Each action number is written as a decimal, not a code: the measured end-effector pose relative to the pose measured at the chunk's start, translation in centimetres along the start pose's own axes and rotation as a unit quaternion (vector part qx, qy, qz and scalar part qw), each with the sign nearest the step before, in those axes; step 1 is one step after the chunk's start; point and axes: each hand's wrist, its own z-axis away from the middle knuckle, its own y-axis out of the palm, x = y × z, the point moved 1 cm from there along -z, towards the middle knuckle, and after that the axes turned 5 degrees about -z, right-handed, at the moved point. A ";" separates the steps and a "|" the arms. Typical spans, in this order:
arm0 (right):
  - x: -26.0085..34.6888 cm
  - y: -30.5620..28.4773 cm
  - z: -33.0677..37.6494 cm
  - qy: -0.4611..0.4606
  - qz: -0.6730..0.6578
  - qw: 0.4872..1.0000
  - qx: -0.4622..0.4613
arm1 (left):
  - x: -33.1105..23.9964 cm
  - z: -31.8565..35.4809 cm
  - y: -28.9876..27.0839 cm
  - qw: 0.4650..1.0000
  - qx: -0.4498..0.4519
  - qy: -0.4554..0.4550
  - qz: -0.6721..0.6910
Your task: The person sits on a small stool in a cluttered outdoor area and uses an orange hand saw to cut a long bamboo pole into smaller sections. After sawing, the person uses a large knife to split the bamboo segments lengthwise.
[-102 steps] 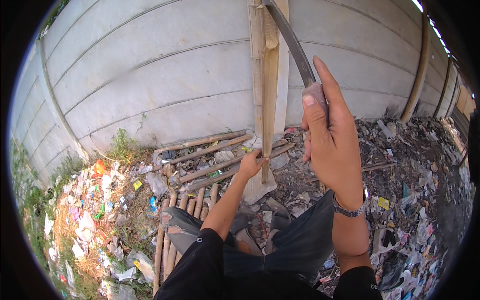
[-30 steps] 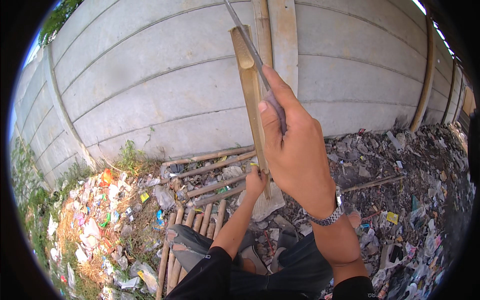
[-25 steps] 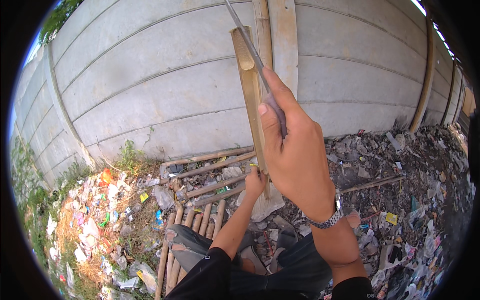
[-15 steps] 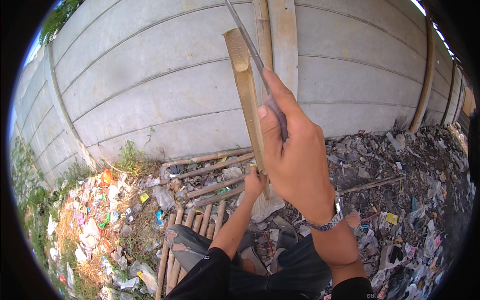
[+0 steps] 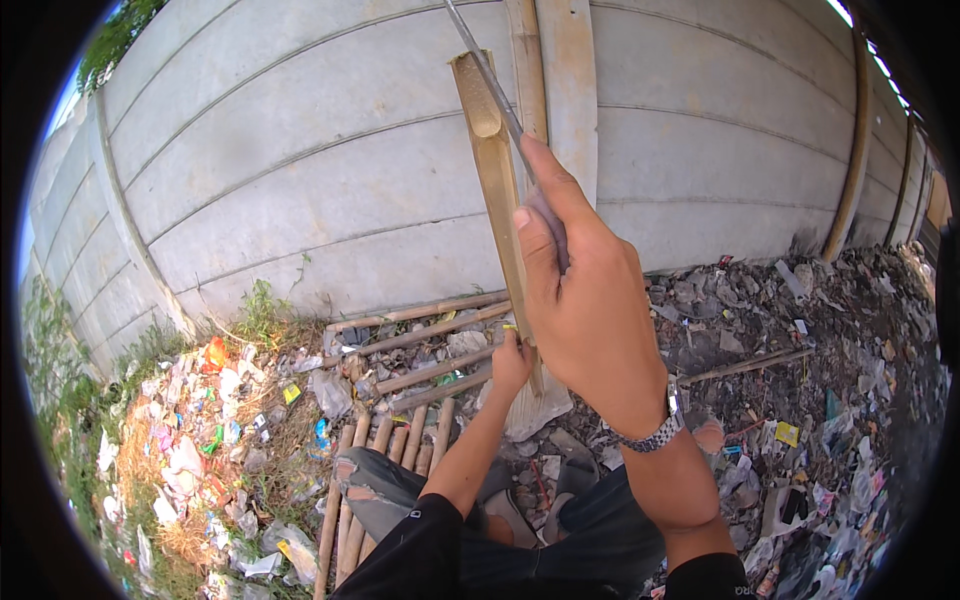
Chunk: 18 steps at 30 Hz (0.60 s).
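Note:
A split length of bamboo (image 5: 491, 150) stands nearly upright before me, its hollow side facing me and a node showing near the top. My left hand (image 5: 512, 362) is closed round its lower part. My right hand (image 5: 595, 290), with a metal-banded watch (image 5: 655, 432) on its wrist, grips the greyish-purple handle of a long thin blade (image 5: 487, 75). Its index finger stretches along the blade's back and the thumb presses the handle. The blade slants up leftward and crosses the bamboo's top right edge. The right hand hides part of the bamboo's lower half.
Bamboo poles (image 5: 430, 370) lie on the ground ahead, and several cut pieces (image 5: 397, 445) sit beside my left knee. Litter (image 5: 780, 400) covers the ground on both sides. A grey panel wall (image 5: 330, 150) rises ahead, with a bamboo pole (image 5: 531, 80) standing against it.
The blade and right hand have shifted slightly left, so the blade now overlaps the bamboo's top. The bamboo's upper end has moved slightly up and right. Both grips stay the same.

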 end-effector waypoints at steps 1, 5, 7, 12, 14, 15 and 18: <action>0.0 0.0 0.1 -0.002 -0.006 1.000 -0.004 | 0.0 0.0 0.0 1.000 -0.006 0.006 -0.005; 0.6 0.0 0.3 -0.008 -0.031 0.999 -0.012 | 0.3 0.0 -0.8 0.999 -0.028 0.025 -0.014; 0.6 -0.2 0.5 -0.011 -0.024 1.000 -0.012 | -1.0 0.4 -0.7 0.999 -0.019 0.024 -0.016; 1.7 -0.9 1.0 -0.031 -0.038 0.999 0.000 | -1.4 0.8 -1.7 0.999 0.008 0.044 -0.030; 2.5 -1.7 0.7 -0.067 -0.036 0.997 -0.002 | 0.4 -0.2 -3.2 0.996 0.003 0.076 -0.035; 3.3 -2.4 0.2 -0.077 -0.048 0.996 -0.004 | 0.5 -1.0 -3.5 0.995 0.001 0.093 -0.032; 4.9 -5.2 -1.4 -0.108 -0.062 0.992 -0.016 | -5.4 -3.5 -5.2 0.975 -0.078 0.207 -0.019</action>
